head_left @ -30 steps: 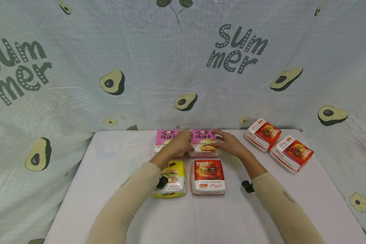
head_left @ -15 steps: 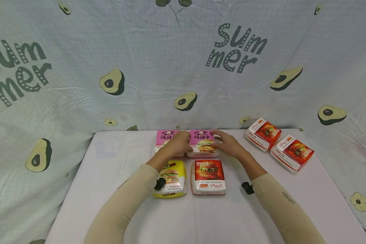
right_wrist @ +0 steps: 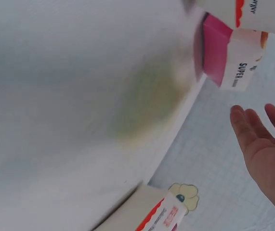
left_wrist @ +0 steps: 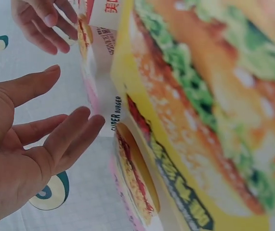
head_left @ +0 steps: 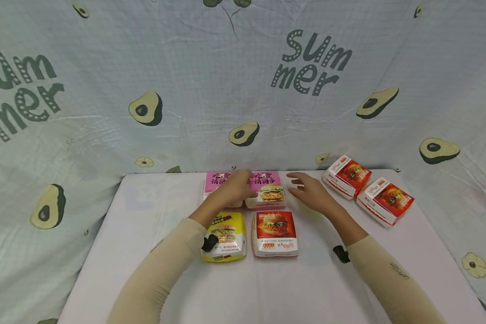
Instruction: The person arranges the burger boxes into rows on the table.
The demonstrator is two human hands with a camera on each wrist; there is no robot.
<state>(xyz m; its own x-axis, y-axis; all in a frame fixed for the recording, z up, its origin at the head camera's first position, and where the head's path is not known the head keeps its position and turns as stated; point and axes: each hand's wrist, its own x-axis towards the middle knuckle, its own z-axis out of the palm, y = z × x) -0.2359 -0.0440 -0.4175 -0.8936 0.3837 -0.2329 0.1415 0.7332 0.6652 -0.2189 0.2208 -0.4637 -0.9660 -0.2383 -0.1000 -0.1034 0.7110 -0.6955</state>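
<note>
Two pink-and-white burger boxes stand side by side at the table's back edge, the left one [head_left: 215, 181] partly covered by my left hand [head_left: 236, 188]. That hand hovers over the seam between them, with loose, slightly bent fingers that hold nothing in the left wrist view. Just right of the right pink box [head_left: 270, 191] is my right hand [head_left: 311, 192], apart from its side, fingers spread and holding nothing. In front of the pink pair sit a yellow burger box [head_left: 231, 234], beneath my left wrist, and a red-and-white burger box [head_left: 274, 234].
Two more red-and-white burger boxes, a rear one [head_left: 348, 176] and a front one [head_left: 385, 201], lie angled at the back right of the white table [head_left: 243, 292]. An avocado-print cloth [head_left: 194, 99] hangs behind the table.
My right hand has drawn away to the right from the right pink box. That box has shifted slightly left, nearer the other pink one. The other boxes stay put.
</note>
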